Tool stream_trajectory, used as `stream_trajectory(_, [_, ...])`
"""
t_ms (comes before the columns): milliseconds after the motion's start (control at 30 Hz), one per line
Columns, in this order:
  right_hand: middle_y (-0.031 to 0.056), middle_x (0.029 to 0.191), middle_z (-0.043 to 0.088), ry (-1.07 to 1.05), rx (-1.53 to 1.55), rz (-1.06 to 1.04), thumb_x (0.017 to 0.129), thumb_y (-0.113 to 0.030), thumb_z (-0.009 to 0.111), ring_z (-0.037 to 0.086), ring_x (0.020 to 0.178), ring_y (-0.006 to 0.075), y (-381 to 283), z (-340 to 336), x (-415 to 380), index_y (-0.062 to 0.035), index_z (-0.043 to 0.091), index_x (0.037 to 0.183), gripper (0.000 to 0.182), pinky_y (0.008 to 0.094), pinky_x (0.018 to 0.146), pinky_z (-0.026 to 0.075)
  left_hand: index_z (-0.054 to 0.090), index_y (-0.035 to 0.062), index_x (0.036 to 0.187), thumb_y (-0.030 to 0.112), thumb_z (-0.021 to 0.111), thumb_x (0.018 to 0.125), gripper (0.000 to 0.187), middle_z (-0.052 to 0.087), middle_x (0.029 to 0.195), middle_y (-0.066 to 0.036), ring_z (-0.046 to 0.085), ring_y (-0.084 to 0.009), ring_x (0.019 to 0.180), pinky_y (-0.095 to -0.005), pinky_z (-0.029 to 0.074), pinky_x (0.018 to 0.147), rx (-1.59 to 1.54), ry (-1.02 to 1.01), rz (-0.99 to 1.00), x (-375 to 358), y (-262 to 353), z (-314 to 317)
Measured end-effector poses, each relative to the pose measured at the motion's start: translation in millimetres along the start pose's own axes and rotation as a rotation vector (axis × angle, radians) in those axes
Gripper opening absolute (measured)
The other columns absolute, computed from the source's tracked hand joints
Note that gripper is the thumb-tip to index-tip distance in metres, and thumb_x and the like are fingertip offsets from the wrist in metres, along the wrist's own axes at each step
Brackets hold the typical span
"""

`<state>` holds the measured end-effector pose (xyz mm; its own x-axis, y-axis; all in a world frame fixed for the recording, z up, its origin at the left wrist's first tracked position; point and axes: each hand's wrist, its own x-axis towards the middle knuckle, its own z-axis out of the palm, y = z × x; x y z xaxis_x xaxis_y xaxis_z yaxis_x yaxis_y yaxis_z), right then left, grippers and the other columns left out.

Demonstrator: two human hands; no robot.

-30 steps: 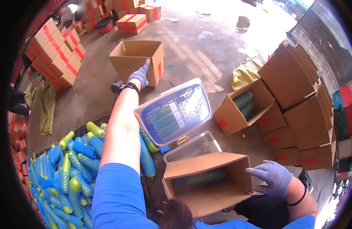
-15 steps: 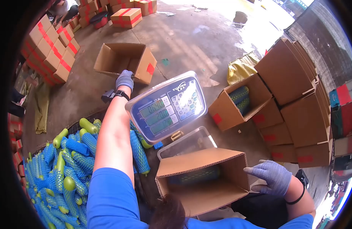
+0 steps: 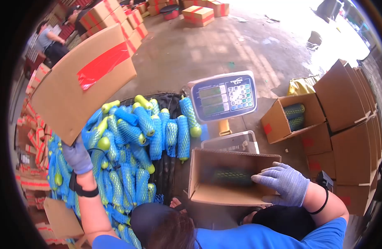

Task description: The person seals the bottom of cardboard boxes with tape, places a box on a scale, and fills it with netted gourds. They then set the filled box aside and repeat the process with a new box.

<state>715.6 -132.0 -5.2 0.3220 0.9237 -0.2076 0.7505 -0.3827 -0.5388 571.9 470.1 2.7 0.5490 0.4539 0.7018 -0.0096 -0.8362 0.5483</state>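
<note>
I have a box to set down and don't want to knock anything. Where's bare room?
The widest free patch is the floor between the scale display and the red-taped boxes beyond. A narrower gap separates the scale platform from the open carton holding gourds. Crowded: left, with the gourd heap and raised carton; right, with stacked cartons.

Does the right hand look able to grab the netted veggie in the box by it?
Probably yes: the right hand is at the box's open side, and nothing seems to block the netted veggie.
</note>
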Motion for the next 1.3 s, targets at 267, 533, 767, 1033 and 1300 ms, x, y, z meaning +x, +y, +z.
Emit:
stream_trajectory(267, [0.0126, 0.111, 0.067, -0.100, -0.177, -0.346, 0.087, -0.039, 0.068, 0.063, 0.106, 0.0313, -61, 20, 27, -0.0122, 0.055, 0.134, 0.056, 0.0460, 0.100, 0.044, 0.057, -0.0035, 0.127, 0.011, 0.060, 0.097, 0.034, 0.063, 0.124, -0.016, 0.060, -0.0269, 0.115, -0.0396, 0.045, 0.101, 0.729, 0.200, -0.113, -184, 167, -324])
stream_trajectory(533, [0.0134, 0.102, 0.068, -0.209, -0.275, -0.421, 0.075, -0.023, 0.077, 0.062, 0.100, 0.0369, -120, 49, 33, -0.0096, 0.059, 0.128, 0.058, 0.0456, 0.092, 0.048, 0.060, -0.0002, 0.122, 0.010, 0.061, 0.092, 0.031, 0.062, 0.117, -0.022, 0.057, -0.0401, 0.113, -0.0462, 0.044, 0.100, 1.470, 0.211, -0.444, -362, 284, -533])
stream_trajectory(767, [0.0157, 0.108, 0.068, -0.297, -0.294, -0.282, 0.071, -0.016, 0.078, 0.064, 0.100, 0.0393, -116, 74, 21, -0.0084, 0.063, 0.123, 0.054, 0.0453, 0.089, 0.051, 0.066, -0.0008, 0.106, 0.004, 0.061, 0.085, 0.023, 0.065, 0.110, -0.018, 0.060, -0.0379, 0.105, -0.0439, 0.047, 0.095, 1.612, 0.390, -0.344, -513, 333, -601])
stream_trajectory(1033, [0.0153, 0.107, 0.069, -0.328, -0.533, -0.186, 0.075, -0.019, 0.076, 0.065, 0.099, 0.0376, -130, 86, 34, -0.0122, 0.063, 0.123, 0.050, 0.0454, 0.089, 0.052, 0.062, 0.0031, 0.088, -0.005, 0.064, 0.071, 0.018, 0.065, 0.095, -0.016, 0.063, -0.0380, 0.093, -0.0469, 0.052, 0.089, 1.412, 0.094, -0.084, -494, 372, -571])
stream_trajectory(1300, [0.0144, 0.107, 0.069, -0.343, -0.639, -0.085, 0.079, -0.020, 0.074, 0.066, 0.102, 0.0366, -146, 86, 32, -0.0136, 0.063, 0.126, 0.048, 0.0439, 0.090, 0.053, 0.054, 0.0133, 0.080, 0.008, 0.067, 0.072, 0.017, 0.066, 0.093, -0.007, 0.064, -0.0317, 0.092, -0.0513, 0.049, 0.102, 0.825, -0.474, -0.095, -448, 316, -499])
